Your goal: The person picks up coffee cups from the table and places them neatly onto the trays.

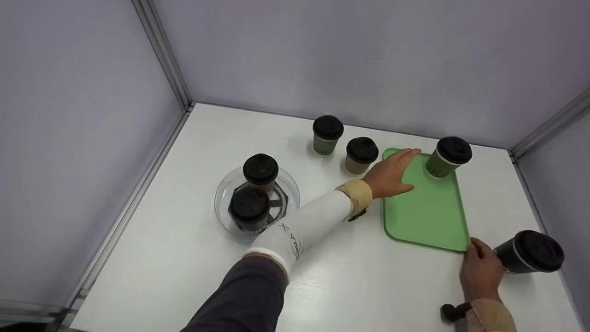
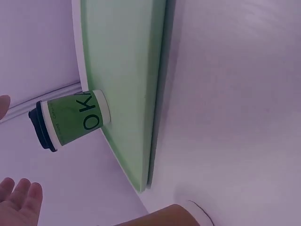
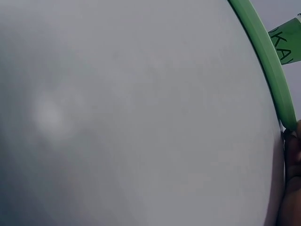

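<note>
A green tray (image 1: 426, 212) lies on the white table, its near right corner between the thumb and fingers of my right hand (image 1: 483, 272). In the right wrist view, the fingers (image 3: 292, 160) show just under the tray's rim (image 3: 270, 61). My left hand (image 1: 389, 175) reaches over the tray's left side with fingers extended and thumb apart, holding nothing. A green paper cup (image 1: 440, 165) with a black lid stands upright in the tray's far right corner, to the right of the left fingertips. The left wrist view also shows this green cup (image 2: 75, 117) beyond the hand.
Left of the tray stand a brown cup (image 1: 357, 165) and another green cup (image 1: 325, 145). Two lidded cups sit in a clear round dish (image 1: 221, 198) at the left. A larger black cup (image 1: 511, 256) stands beside my right hand. Walls border the table (image 1: 184, 258).
</note>
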Available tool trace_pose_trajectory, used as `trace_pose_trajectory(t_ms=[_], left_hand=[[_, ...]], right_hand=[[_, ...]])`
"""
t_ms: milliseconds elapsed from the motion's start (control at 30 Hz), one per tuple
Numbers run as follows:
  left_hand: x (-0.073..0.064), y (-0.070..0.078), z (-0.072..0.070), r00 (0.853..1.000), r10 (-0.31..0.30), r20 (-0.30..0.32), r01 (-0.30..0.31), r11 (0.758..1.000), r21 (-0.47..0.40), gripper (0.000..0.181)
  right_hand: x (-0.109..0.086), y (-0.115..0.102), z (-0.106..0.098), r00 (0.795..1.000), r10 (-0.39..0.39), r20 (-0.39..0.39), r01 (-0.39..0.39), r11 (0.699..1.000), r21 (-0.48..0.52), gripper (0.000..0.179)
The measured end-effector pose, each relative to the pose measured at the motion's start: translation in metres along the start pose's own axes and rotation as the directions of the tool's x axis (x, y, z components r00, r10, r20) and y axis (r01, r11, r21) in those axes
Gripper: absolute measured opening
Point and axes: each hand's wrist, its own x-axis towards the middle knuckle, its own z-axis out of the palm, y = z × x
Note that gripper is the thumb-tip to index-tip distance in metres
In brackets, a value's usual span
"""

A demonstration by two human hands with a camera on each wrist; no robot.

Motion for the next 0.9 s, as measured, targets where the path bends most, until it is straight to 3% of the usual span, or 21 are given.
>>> trace_pose_trajectory(t_ms=[333, 533, 733, 900], left_hand=[[-0.035, -0.001, 0.015, 0.996, -0.053, -0.072, 0.041, 0.987, -0.153, 0.087], [-0.046, -0.006, 0.009, 0.986, -0.076, -0.150, 0.038, 0.969, -0.243, 0.086], [-0.063, -0.026, -0.001, 0.963, -0.142, -0.230, 0.067, 0.950, -0.306, 0.085], [-0.074, -0.046, -0.005, 0.931, -0.182, -0.316, 0.064, 0.934, -0.350, 0.084]], right_hand=[[0.009, 0.014, -0.014, 0.999, 0.052, 0.006, -0.052, 0.999, -0.004, 0.051], [0.006, 0.020, -0.016, 0.995, 0.093, -0.032, -0.092, 0.995, 0.041, 0.050], [0.000, 0.015, -0.010, 0.995, 0.097, -0.035, -0.094, 0.993, 0.069, 0.048], [-0.005, 0.015, -0.007, 0.997, 0.062, -0.051, -0.058, 0.996, 0.074, 0.047]])
